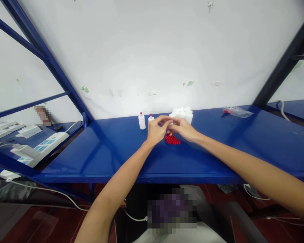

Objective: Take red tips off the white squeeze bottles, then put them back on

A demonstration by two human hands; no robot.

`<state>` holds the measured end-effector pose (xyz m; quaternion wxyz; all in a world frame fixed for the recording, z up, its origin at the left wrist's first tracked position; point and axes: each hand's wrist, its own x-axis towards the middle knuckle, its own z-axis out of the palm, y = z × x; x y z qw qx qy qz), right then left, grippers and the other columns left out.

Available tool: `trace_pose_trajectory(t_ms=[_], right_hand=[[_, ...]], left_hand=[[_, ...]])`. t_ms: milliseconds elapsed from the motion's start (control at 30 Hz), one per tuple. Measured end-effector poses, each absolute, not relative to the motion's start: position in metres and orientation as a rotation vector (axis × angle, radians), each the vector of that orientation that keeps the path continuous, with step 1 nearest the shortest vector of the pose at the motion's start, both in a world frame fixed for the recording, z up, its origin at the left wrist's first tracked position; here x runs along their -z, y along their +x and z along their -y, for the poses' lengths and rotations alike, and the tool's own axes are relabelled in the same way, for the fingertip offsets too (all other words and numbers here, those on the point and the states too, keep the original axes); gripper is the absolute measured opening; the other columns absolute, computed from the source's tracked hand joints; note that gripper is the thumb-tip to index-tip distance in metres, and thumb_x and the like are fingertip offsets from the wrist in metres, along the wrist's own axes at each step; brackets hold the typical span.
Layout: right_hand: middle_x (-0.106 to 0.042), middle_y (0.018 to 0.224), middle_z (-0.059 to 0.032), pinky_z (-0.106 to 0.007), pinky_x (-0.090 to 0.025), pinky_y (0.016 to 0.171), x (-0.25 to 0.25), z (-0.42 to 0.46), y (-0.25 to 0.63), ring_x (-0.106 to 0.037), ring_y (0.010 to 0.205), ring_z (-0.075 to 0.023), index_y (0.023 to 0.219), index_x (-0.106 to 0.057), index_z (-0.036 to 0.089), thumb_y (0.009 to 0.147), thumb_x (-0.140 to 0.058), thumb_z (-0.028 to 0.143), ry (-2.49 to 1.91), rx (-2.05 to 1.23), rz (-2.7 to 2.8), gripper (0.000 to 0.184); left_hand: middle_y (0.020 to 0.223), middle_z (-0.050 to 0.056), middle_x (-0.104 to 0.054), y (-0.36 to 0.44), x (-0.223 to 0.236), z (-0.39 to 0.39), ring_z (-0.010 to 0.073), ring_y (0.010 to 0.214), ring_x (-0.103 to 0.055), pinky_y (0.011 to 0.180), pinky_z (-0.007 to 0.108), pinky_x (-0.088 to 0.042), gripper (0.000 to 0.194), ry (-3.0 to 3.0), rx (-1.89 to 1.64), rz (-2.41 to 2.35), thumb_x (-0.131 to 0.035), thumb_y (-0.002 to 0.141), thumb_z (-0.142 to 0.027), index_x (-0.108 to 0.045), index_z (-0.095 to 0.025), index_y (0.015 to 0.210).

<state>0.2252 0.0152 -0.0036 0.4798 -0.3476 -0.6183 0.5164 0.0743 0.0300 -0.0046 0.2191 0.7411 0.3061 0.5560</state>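
Observation:
My left hand [157, 130] and my right hand [183, 129] meet at the fingertips above the blue table. The fingers of both are closed in a pinch, and what they hold is hidden among them. Just below lies a pile of small red caps [172, 139]. A white squeeze bottle [142, 122] with a red tip stands upright left of my hands. Beside it a second red-tipped bottle [151, 118] is partly covered by my left hand. Behind my right hand stands a cluster of several white bottles [188, 116], partly hidden.
A clear plastic bag [239, 111] with something red in it lies at the right back of the blue table [111, 148]. Blue frame posts [55, 72] rise at the left. Beyond them are a power strip [47, 145] and white devices [29, 131]. A white wall stands behind.

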Motion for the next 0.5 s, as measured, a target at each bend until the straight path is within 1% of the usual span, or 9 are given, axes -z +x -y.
trace_pose_trajectory(t_ms=[67, 133, 233, 300, 400, 500], right_hand=[[-0.068, 0.077, -0.0052, -0.030, -0.052, 0.062, 0.0044, -0.0169, 0.2258, -0.063, 0.065, -0.0159, 0.089, -0.067, 0.015, 0.074, -0.064, 0.024, -0.800, -1.324, 1.436, 0.018], [-0.067, 0.075, -0.0062, -0.031, -0.051, 0.063, 0.0041, -0.0183, 0.2270, -0.064, 0.066, -0.0170, 0.083, -0.066, 0.014, 0.075, -0.060, 0.025, -0.755, -1.384, 1.363, 0.015], [-0.069, 0.078, -0.0081, -0.033, -0.052, 0.067, 0.0019, -0.0188, 0.2288, -0.064, 0.070, -0.0180, 0.083, -0.067, 0.015, 0.082, -0.055, 0.034, -0.749, -1.421, 1.316, 0.023], [-0.069, 0.078, -0.0076, -0.032, -0.052, 0.069, 0.0007, -0.0187, 0.2296, -0.064, 0.071, -0.0175, 0.084, -0.068, 0.015, 0.082, -0.060, 0.036, -0.771, -1.404, 1.328, 0.022], [-0.070, 0.080, -0.0068, -0.032, -0.052, 0.072, 0.0010, -0.0195, 0.2304, -0.065, 0.072, -0.0168, 0.085, -0.068, 0.015, 0.077, -0.070, 0.034, -0.794, -1.366, 1.359, 0.021], [-0.071, 0.083, -0.0081, -0.033, -0.053, 0.072, 0.0028, -0.0212, 0.2305, -0.066, 0.072, -0.0170, 0.086, -0.068, 0.015, 0.075, -0.072, 0.032, -0.800, -1.335, 1.369, 0.021]], left_hand=[[0.092, 0.002, -0.075, 0.0744, 0.0046, -0.0305, 0.0131, 0.081, -0.069, 0.073, 0.026, -0.054, 0.009, 2.074, -1.550, -0.831, -0.066, 0.087, -0.025, -0.072, -0.021, 0.091], [0.092, 0.002, -0.075, 0.0744, 0.0048, -0.0308, 0.0131, 0.082, -0.069, 0.073, 0.026, -0.054, 0.009, 2.076, -1.573, -0.820, -0.065, 0.088, -0.025, -0.072, -0.021, 0.091], [0.092, 0.002, -0.075, 0.0738, 0.0046, -0.0312, 0.0136, 0.083, -0.069, 0.074, 0.026, -0.055, 0.009, 2.095, -1.562, -0.830, -0.066, 0.087, -0.024, -0.071, -0.021, 0.093], [0.094, 0.003, -0.075, 0.0730, 0.0044, -0.0316, 0.0139, 0.085, -0.070, 0.074, 0.026, -0.055, 0.011, 2.111, -1.538, -0.821, -0.065, 0.086, -0.021, -0.070, -0.021, 0.096], [0.098, 0.004, -0.075, 0.0725, 0.0049, -0.0324, 0.0153, 0.091, -0.071, 0.074, 0.026, -0.055, 0.017, 2.088, -1.508, -0.795, -0.064, 0.086, -0.018, -0.068, -0.021, 0.103], [0.101, 0.005, -0.075, 0.0740, 0.0068, -0.0323, 0.0168, 0.095, -0.071, 0.076, 0.027, -0.056, 0.022, 2.083, -1.440, -0.784, -0.065, 0.085, -0.018, -0.067, -0.021, 0.107]])
